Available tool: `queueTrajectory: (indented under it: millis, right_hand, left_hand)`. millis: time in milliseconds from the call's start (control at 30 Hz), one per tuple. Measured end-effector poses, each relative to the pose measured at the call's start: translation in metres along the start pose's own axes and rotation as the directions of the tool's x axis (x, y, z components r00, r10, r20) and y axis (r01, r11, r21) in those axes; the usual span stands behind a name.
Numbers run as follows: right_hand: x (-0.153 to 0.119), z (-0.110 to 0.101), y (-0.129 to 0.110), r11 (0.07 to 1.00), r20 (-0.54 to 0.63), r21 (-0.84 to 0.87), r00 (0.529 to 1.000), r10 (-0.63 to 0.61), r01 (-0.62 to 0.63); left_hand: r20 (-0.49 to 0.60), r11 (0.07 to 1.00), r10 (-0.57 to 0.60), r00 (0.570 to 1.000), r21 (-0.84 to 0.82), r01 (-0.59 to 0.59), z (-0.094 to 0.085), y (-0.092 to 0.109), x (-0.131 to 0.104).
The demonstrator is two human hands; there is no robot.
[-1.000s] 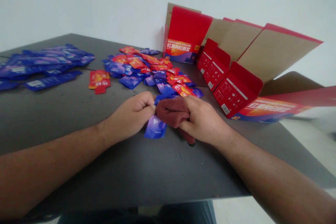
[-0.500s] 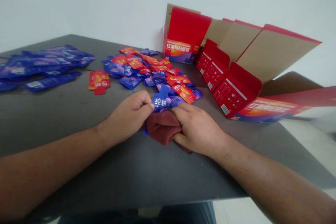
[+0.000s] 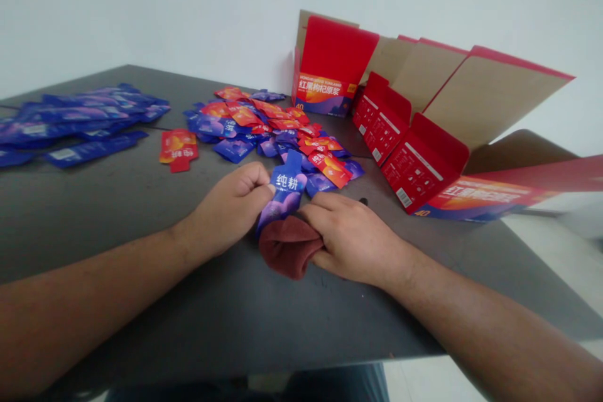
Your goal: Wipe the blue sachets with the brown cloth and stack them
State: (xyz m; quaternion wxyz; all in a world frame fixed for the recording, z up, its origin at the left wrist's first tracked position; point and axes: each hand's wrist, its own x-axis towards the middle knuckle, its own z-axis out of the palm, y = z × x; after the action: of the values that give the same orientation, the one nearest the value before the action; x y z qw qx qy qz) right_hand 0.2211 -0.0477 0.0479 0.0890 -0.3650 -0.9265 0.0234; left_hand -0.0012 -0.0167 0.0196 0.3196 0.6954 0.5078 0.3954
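Since the frame a second ago, the blue sachet [image 3: 285,191] has come up from beneath the maroon cloth [image 3: 288,252] and now stands clear above it, white characters facing the camera, while the cloth has slid down toward the table's near edge. The left hand [image 3: 230,207] pinches the sachet's upper left edge between thumb and forefinger, the other fingers curled in; the packet's long axis runs from upper right, near the pile, down to lower left, where its lower end meets the cloth. The right hand [image 3: 355,239] lies just right of the sachet, fingers closed over the bunched cloth and pressing it to the dark table [image 3: 141,226], its fingertips touching or nearly touching the packet's lower end; which cannot be told. Of the two, the left hand alone holds the sachet. Just beyond the hands lies a loose pile of red and blue sachets [image 3: 264,122]; a row of long blue packets [image 3: 80,116] lies far left, with one red packet [image 3: 178,147] between them. Open red cartons [image 3: 405,138] stand at the right, flaps up against the white wall.
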Motion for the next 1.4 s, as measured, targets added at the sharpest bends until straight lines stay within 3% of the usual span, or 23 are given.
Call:
queueTrajectory:
  millis: [133, 300, 467, 600, 833, 967, 1167, 1300, 1400]
  right_hand:
    - [0.001, 0.000, 0.002, 0.995, -0.047, 0.000, 0.994, 0.104, -0.104]
    - [0.001, 0.001, 0.001, 1.000, -0.021, 0.006, 1.000, 0.015, -0.015]
    - [0.001, 0.001, 0.004, 0.994, -0.068, 0.012, 0.991, 0.113, -0.113]
    - [0.001, 0.000, 0.003, 0.999, -0.032, 0.024, 0.998, 0.044, -0.044]
    - [0.002, -0.003, 0.017, 0.970, -0.192, 0.103, 0.953, 0.235, -0.218]
    - [0.002, -0.003, 0.017, 0.978, -0.154, 0.138, 0.972, 0.177, -0.156]
    - [0.004, -0.009, 0.020, 0.939, -0.227, 0.202, 0.920, 0.320, -0.277]
    - [0.004, -0.010, 0.021, 0.959, -0.192, 0.183, 0.949, 0.251, -0.217]
    - [0.004, -0.010, 0.021, 0.949, -0.197, 0.194, 0.938, 0.284, -0.247]
  left_hand:
    - [0.004, 1.000, 0.002, 1.000, -0.022, -0.002, -0.001, -0.003, 0.001]
    - [-0.003, 1.000, -0.010, 1.000, -0.029, 0.010, -0.001, -0.002, 0.001]
    - [-0.016, 0.999, -0.010, 1.000, -0.037, 0.010, 0.000, -0.001, 0.000]
    - [0.023, 0.999, -0.006, 1.000, -0.032, 0.006, 0.001, -0.001, -0.001]
    - [0.118, 0.997, 0.044, 0.992, 0.058, -0.051, -0.001, 0.003, -0.002]
    - [0.155, 0.995, 0.076, 0.985, 0.055, -0.085, -0.001, 0.003, -0.002]
    - [0.182, 0.990, 0.113, 0.977, 0.064, -0.126, -0.001, 0.003, -0.003]
    - [0.195, 0.992, 0.100, 0.976, 0.054, -0.112, -0.001, 0.004, -0.003]
    - [0.199, 0.991, 0.108, 0.974, 0.056, -0.121, -0.001, 0.004, -0.003]
